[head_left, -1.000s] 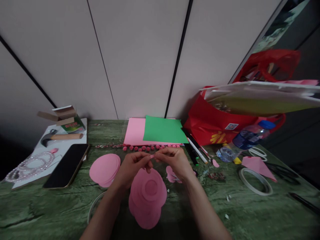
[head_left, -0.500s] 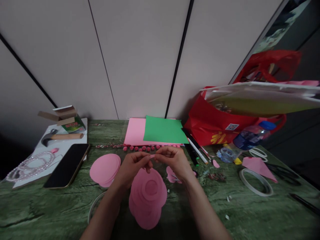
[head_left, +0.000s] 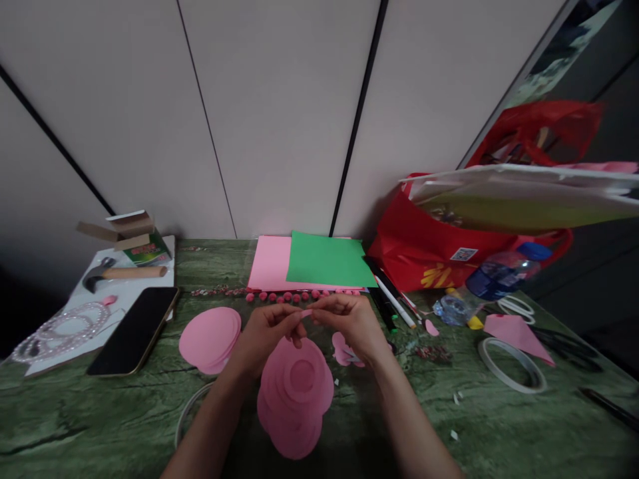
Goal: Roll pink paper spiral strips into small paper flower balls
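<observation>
left hand (head_left: 269, 334): fingertips pinching one end of a small pink strip (head_left: 306, 313)
right hand (head_left: 351, 324): fingertips pinching the other end, palm turned down
small pink strip: held between the two hands, above the far edge of the pink discs
pink discs (head_left: 295, 436): overlapping on the table (head_left: 124, 422), between the forearms, with a smaller round piece (head_left: 302, 377) on top
pink ovals (head_left: 210, 334): stacked to the left of the left hand
pink cutouts (head_left: 341, 348): just beside the right hand, partly hidden by it
green sheet (head_left: 327, 259): lying over pink sheets (head_left: 269, 259) near the wall
pink pompoms (head_left: 287, 297): in a row along the near edge of the sheets
pens (head_left: 394, 302): bunched right of the green sheet
red bag (head_left: 409, 249): standing by the wall, a clear bottle (head_left: 499, 273) tilted in front
tape roll (head_left: 539, 382): flat on the right, near black scissors (head_left: 569, 348)
phone (head_left: 134, 332): on the left, partly over a white board (head_left: 94, 299)
white board: carrying a hammer (head_left: 132, 272), clear beads (head_left: 64, 332) and an open box (head_left: 147, 250)
</observation>
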Motion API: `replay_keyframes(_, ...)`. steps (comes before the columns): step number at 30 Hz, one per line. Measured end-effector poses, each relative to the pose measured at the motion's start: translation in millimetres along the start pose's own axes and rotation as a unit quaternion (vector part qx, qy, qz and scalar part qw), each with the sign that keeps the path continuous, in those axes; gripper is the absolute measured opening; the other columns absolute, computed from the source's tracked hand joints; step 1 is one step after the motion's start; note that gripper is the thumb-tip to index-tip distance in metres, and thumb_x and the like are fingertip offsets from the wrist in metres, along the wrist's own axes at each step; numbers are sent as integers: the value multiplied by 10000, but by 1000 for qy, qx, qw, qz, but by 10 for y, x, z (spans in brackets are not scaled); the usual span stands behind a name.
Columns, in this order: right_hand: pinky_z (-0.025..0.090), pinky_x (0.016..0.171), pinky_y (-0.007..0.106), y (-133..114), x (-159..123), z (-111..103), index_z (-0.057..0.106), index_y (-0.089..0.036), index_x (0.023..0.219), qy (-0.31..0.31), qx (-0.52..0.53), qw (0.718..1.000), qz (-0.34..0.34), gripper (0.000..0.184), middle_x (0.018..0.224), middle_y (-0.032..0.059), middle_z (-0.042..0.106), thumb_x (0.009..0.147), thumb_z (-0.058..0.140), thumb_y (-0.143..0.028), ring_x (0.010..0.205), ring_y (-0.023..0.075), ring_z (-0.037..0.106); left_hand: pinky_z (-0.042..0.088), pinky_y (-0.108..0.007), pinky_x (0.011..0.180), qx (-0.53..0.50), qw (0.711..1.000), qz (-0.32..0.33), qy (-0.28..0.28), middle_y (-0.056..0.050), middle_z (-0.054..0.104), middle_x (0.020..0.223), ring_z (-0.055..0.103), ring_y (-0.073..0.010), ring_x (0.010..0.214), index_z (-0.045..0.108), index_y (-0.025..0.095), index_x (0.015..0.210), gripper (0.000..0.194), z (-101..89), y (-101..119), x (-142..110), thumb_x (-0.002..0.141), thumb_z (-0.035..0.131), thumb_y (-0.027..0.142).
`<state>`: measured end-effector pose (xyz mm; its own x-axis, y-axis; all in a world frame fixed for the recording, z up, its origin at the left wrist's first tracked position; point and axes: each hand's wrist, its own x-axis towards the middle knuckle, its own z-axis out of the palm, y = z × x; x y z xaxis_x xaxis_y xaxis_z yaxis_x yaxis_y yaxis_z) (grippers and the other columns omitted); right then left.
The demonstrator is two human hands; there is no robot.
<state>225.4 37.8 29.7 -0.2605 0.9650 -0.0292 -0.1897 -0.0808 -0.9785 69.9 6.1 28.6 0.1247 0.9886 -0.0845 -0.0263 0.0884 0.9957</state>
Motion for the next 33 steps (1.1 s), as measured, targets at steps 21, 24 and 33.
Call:
replay_keyframes(21, 488, 535, 256, -41, -3, 5, 685, -159, 585, 10, -8, 1000, 6, 194, 529, 7, 646, 498, 787, -299, 490, 124, 577, 424, -216, 534, 23, 1000, 4, 2, -1, 609, 561, 533, -93, 497, 626, 131, 618, 228, 5, 19, -9, 759, 594, 307)
replay_keyframes(24, 487, 566, 260, -42, -7, -9, 700, -161, 601, -4, -21, 1000, -1, 155, 543, 6, 649, 537, 766, -286, 520, 127, 584, 422, -215, 533, 17, 1000, 6, -2, -1, 608, 565, 532, -91, 498, 626, 129, 622, 234, -1, 10, -5, 765, 587, 310)
replay_keyframes(33, 483, 588, 257, 13, 10, -33, 711, -163, 691, -18, -22, 1000, 0, 155, 615, 23, 684, 563, 742, -245, 573, 135, 613, 423, -215, 531, 17, 1000, -3, -3, -1, 607, 567, 527, -90, 492, 622, 128, 623, 223, -6, -12, 10, 773, 578, 287)
